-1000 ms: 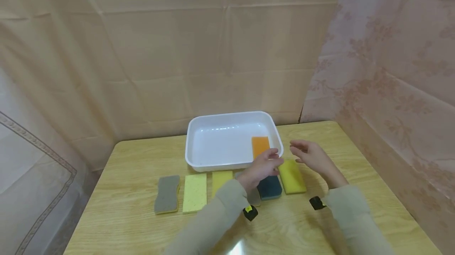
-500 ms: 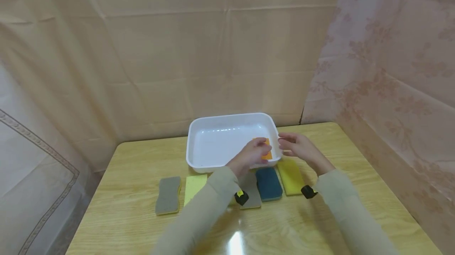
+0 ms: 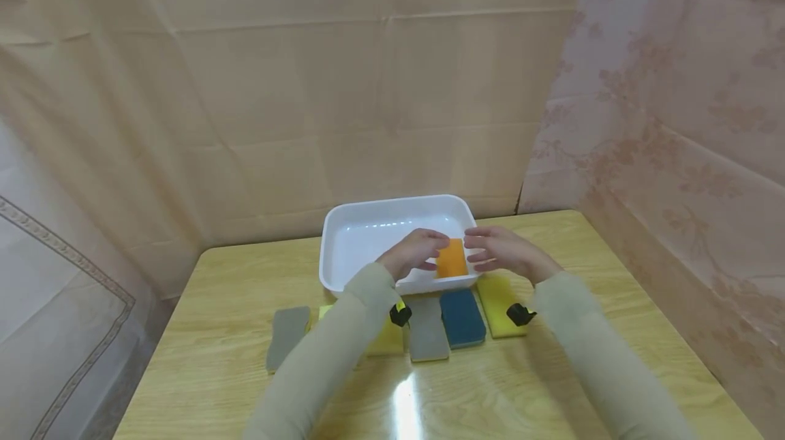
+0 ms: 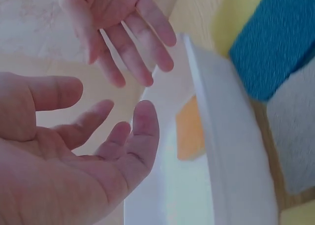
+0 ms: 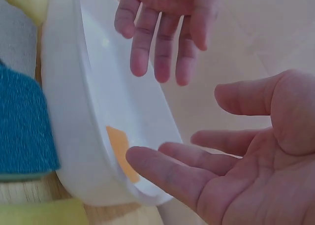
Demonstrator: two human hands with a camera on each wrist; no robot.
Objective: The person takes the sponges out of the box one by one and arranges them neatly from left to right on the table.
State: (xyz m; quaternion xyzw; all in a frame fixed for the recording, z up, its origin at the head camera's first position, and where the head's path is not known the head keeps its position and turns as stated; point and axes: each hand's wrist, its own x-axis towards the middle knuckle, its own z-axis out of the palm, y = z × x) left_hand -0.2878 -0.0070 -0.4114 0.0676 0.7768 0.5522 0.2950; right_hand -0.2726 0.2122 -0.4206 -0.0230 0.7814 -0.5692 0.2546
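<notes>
An orange sponge (image 3: 451, 259) lies in the right end of a white tray (image 3: 343, 283). My left hand (image 3: 417, 249) hovers over the tray just left of the sponge, fingers loosely bent and holding nothing. On the other side, above the tray's right wall, my right hand (image 3: 504, 249) faces it with relaxed, spread fingers and nothing in them. In the left wrist view a gap separates the left hand (image 4: 98, 151) from the orange sponge (image 4: 190, 130). The right wrist view shows the right hand (image 5: 246, 156) with a fingertip overlapping the sponge (image 5: 120, 151); contact cannot be told.
In front of the tray lie a grey sponge (image 3: 287, 334), pale yellow pieces partly behind the left sleeve, another grey sponge (image 3: 428, 331), a blue sponge (image 3: 463, 317) and a yellow sponge (image 3: 499, 307). A beige curtain (image 3: 392, 106) hangs behind the wooden table (image 3: 490, 392).
My left hand has moved left, off the front of the orange sponge. My right hand has moved left to the tray's right wall. The orange sponge stays in the tray.
</notes>
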